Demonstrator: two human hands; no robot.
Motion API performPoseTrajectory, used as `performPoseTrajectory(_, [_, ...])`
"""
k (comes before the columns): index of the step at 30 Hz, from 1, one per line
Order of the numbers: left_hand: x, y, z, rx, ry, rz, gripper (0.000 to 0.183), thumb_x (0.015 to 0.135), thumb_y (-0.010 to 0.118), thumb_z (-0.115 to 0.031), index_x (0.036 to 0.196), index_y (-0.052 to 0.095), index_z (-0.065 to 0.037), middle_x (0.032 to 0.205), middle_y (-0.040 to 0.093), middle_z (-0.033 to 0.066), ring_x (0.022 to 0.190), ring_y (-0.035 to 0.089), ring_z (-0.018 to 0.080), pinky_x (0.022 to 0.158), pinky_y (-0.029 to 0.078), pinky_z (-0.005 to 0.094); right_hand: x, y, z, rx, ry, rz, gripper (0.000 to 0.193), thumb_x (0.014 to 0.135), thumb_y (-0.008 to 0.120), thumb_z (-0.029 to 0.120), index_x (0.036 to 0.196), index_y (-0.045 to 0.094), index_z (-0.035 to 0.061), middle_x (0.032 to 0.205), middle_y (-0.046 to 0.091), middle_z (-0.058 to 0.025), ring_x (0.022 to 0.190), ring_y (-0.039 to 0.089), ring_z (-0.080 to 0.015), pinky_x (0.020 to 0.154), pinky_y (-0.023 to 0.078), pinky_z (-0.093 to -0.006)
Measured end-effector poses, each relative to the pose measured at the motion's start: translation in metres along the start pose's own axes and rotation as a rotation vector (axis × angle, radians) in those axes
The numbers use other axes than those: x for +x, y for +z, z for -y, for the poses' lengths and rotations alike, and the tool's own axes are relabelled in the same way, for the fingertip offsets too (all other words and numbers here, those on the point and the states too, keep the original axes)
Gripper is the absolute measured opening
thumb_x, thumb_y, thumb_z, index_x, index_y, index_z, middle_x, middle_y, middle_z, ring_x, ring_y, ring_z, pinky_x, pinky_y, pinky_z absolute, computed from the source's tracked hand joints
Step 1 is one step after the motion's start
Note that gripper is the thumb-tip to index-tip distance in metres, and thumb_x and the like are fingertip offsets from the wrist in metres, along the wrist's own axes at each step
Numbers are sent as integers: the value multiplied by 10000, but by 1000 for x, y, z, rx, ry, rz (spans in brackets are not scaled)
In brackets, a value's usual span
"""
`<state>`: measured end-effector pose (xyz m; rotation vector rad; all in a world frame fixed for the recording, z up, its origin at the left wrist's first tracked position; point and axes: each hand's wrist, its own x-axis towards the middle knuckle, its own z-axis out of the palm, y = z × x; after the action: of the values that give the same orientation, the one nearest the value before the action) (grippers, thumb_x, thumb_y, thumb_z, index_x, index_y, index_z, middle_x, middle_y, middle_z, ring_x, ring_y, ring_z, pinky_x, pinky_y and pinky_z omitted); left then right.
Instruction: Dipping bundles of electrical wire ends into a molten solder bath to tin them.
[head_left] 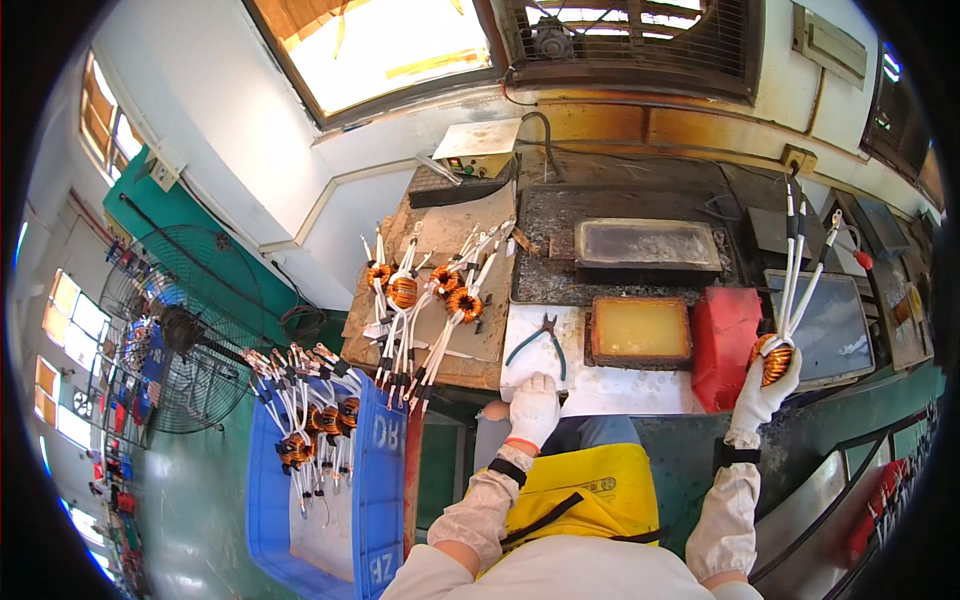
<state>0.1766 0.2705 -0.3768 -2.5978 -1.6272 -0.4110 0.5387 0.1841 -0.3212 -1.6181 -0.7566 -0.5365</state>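
My right hand (766, 392), in a white glove, is closed round a copper-wound toroidal coil (776, 362). The coil's long white-sleeved leads (797, 265) point upward, tipped with metal lugs. My left hand (535, 408), also gloved, rests at the front edge of the white board (600, 392), with its fingers stretched forward and nothing visible in them. Just beyond it lie pliers with dark green handles (540, 345), their jaws pointing away. Several more coils with white leads (403, 291) lie on the brown board (440, 345) to the left.
A block-like tray with a yellowish surface (640, 331) sits mid-bench, with a grey-topped rectangular pot (648, 245) behind it. A red block (727, 340) stands beside my right hand. Lower left, a blue crate (380, 470) holds more coils; a large fan (180, 330) stands beyond.
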Motion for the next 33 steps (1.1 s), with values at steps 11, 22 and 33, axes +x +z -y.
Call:
performPoseTrajectory(11, [-2,1,0,6,-2,9,291,765,590,-170,1016,620,-26,1018,619,141,888,618,281,764,505,386,1,-2,0,13,25,14,602,834,677,20,1373,411,2,1292,475,-168,1189,494,-288,1030,390,-373])
performPoseTrajectory(22, [0,6,0,19,14,-58,274,765,584,-170,990,630,-20,988,633,138,890,623,277,768,501,385,6,-1,10,37,18,-17,623,766,682,-60,1331,423,-24,1201,520,-167,1107,540,-279,988,428,-374])
performPoseTrajectory(33, [-4,-6,8,-8,91,-67,204,775,598,-203,895,615,-38,869,605,118,810,610,290,724,491,415,3,-3,37,-95,20,59,595,764,693,1,1306,449,-5,1194,507,-172,1106,543,-287,978,428,-367])
